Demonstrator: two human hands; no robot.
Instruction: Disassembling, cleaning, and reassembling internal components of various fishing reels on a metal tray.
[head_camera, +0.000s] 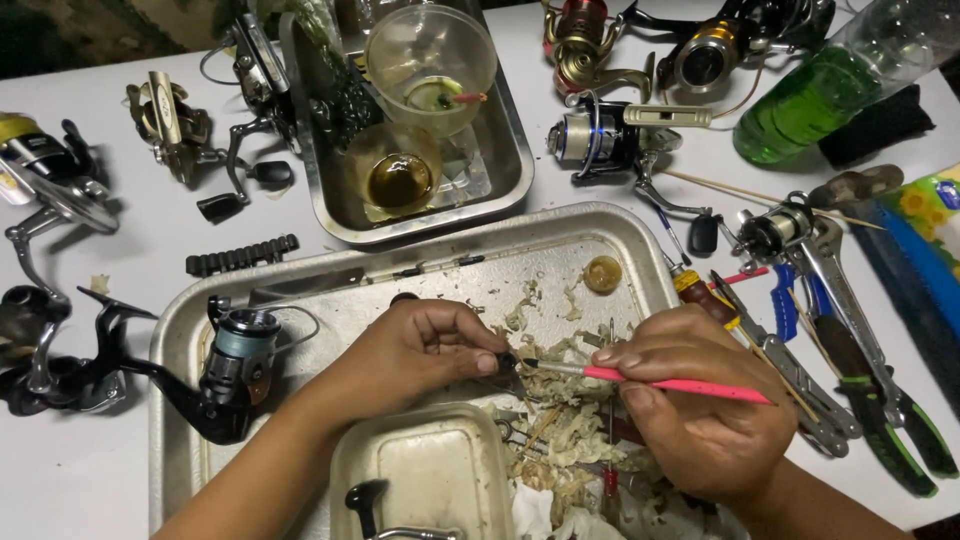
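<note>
The left hand (415, 350) is curled closed, pinching a small dark part (507, 362) at its fingertips. The right hand (690, 400) grips a pink brush (660, 380) like a pen, its tip touching that part. Both work over a metal tray (190, 320) littered with pale scraps. Just left of the left hand lies a black fishing reel (235, 365). Beyond the right hand stands a clear bottle of green liquid (820, 95); to its right, a yellow-and-blue flowered packet (935, 200).
</note>
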